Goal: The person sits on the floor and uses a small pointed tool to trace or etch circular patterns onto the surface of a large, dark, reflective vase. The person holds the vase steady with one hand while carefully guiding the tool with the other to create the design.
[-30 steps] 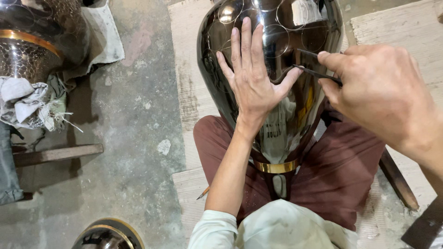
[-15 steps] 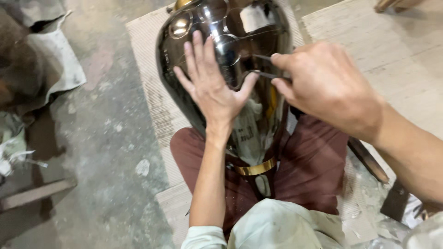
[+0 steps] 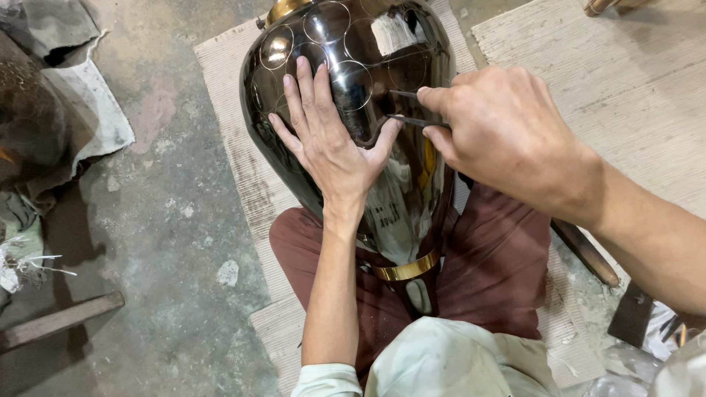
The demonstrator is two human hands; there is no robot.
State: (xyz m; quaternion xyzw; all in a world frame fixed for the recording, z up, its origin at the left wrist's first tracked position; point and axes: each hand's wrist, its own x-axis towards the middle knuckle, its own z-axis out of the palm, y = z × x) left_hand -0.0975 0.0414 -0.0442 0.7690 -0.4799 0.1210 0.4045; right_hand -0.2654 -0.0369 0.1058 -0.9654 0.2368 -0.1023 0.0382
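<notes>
Squarely under left hand [image 3: 329, 143]: vase [image 3: 368, 44]

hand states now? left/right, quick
Left hand: open, palm flat on the vase.
Right hand: closed, pinching a thin metal tool against the vase.

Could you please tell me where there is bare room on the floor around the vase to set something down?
Bare concrete floor lies between the grey cloth and the woven mat. The second mat, upper right, is mostly free. It is crowded at the vase, under the left hand and right hand.
</notes>
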